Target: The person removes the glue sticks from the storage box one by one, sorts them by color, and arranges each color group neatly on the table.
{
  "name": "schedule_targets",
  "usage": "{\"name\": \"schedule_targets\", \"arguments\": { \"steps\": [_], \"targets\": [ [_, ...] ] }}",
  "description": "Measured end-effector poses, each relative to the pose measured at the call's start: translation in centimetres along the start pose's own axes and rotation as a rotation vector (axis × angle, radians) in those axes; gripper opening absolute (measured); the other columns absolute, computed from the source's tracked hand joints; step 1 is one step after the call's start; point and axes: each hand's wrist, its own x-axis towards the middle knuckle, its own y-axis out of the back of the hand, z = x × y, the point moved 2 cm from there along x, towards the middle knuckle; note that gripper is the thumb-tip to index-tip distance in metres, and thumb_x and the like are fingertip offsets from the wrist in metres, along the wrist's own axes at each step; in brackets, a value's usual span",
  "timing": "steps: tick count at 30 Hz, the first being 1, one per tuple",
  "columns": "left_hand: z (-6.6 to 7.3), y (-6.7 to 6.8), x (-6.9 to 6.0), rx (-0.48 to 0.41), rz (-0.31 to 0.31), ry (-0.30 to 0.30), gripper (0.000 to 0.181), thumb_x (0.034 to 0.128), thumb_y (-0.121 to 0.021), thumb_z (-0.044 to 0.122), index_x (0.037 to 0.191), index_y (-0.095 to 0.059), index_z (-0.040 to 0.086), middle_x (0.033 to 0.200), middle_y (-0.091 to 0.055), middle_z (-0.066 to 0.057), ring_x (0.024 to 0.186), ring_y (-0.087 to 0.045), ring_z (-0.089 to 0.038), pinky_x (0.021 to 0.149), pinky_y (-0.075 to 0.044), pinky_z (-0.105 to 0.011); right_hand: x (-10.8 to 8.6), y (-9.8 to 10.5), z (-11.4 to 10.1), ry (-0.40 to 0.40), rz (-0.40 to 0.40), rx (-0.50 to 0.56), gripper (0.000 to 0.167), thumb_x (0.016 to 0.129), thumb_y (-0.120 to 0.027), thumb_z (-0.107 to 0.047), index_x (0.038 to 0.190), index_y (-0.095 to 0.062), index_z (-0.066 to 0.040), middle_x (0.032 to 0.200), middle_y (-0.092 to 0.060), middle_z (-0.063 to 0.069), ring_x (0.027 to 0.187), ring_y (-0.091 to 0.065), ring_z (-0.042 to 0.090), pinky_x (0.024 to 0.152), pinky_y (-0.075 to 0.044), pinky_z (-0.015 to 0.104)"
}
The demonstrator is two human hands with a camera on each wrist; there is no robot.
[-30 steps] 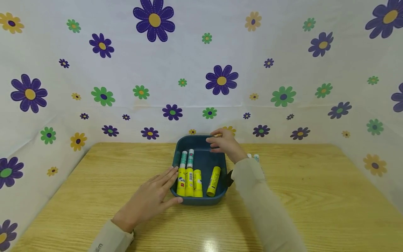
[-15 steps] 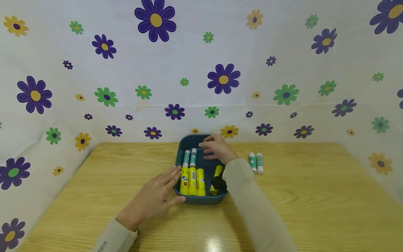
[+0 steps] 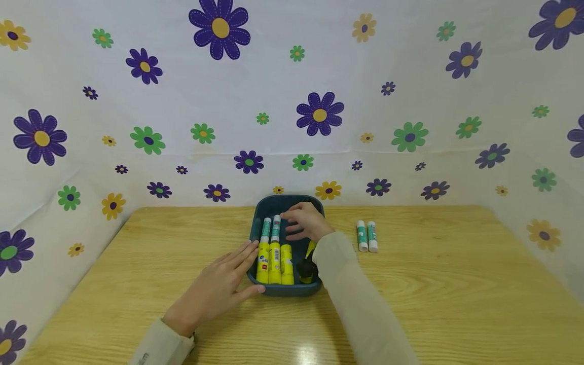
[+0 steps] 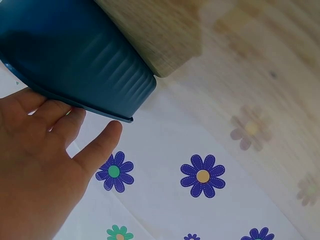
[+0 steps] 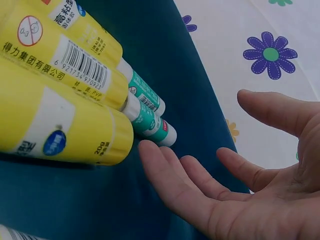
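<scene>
A dark blue plastic bin (image 3: 292, 290) sits on the table. My left hand (image 3: 214, 291) rests on its left rim and near corner with fairly straight fingers. Along the bin's left side lie three yellow glue sticks (image 3: 275, 264) in a row. Two smaller green-and-white glue sticks (image 3: 276, 229) lie beyond them, end to end with two of the yellow ones. Another yellow glue stick (image 3: 311, 248) at the bin's right is partly hidden. My right hand (image 3: 309, 223) hovers inside the bin, holding nothing. In the right wrist view, a fingertip (image 5: 148, 146) is beside a small stick's end; contact is unclear.
Two more green-and-white glue sticks (image 3: 367, 236) lie side by side on the wooden table (image 3: 456, 284), right of the bin. A white cloth with printed flowers (image 3: 182, 101) hangs behind the table. A dark object (image 3: 306, 267) is under my right sleeve.
My right hand has moved left and slightly nearer inside the bin, toward the small glue sticks. Its sleeve no longer covers the two on the table. The left hand stays on the rim.
</scene>
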Motion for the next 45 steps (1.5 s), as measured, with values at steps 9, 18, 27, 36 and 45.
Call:
{"name": "schedule_targets", "arguments": {
  "steps": [9,18,27,36,45],
  "targets": [
    [0.1,-0.1,-0.1,-0.017,-0.007,0.007,0.08,0.1012,-0.052,0.057,0.152,-0.041,-0.004,0.16,-0.034,-0.019,0.147,-0.034,-0.033,0.112,-0.039,-0.054,0.1,-0.6,-0.1,-0.01,-0.029,-0.01,0.047,0.1,-0.066,-0.014,0.139,-0.047,0.004,0.133,-0.05,0.028,0.107,-0.064,0.041,0.086,-0.06,0.05],
    [0.0,0.0,0.0,-0.001,0.006,-0.02,0.081,0.1006,-0.053,0.058,0.151,-0.042,-0.005,0.16,-0.034,-0.019,0.147,-0.033,-0.033,0.112,-0.039,-0.054,0.8,-1.3,-0.1,-0.029,-0.034,-0.023,0.047,0.099,-0.066,-0.013,0.138,-0.047,0.005,0.134,-0.05,0.028,0.112,-0.063,0.042,0.087,-0.059,0.051],
    [0.1,0.1,0.0,0.0,-0.004,-0.022,0.08,0.1004,-0.055,0.056,0.151,-0.042,-0.005,0.159,-0.035,-0.019,0.147,-0.033,-0.033,0.112,-0.039,-0.053,1.5,-2.4,0.5,-0.028,-0.017,-0.004,0.054,0.096,-0.069,-0.01,0.141,-0.045,0.005,0.137,-0.049,0.026,0.116,-0.058,0.04,0.087,-0.06,0.048],
    [-0.1,0.2,-0.3,0.015,-0.002,-0.014,0.081,0.1006,-0.053,0.057,0.15,-0.043,-0.006,0.159,-0.035,-0.02,0.146,-0.035,-0.034,0.112,-0.039,-0.052,1.3,-3.4,0.5,-0.029,0.004,-0.067,0.062,0.097,-0.069,-0.012,0.148,-0.039,0.005,0.139,-0.051,0.024,0.114,-0.059,0.037,0.089,-0.059,0.047],
    [0.1,0.0,0.0,0.001,0.01,-0.019,0.081,0.1009,-0.052,0.058,0.151,-0.042,-0.005,0.159,-0.035,-0.019,0.146,-0.035,-0.034,0.112,-0.04,-0.053,1.5,-3.5,0.6,-0.026,-0.013,-0.124,0.057,0.093,-0.07,0.0,0.145,-0.046,0.003,0.132,-0.058,0.022,0.112,-0.063,0.038,0.092,-0.057,0.048]
  ]
}}
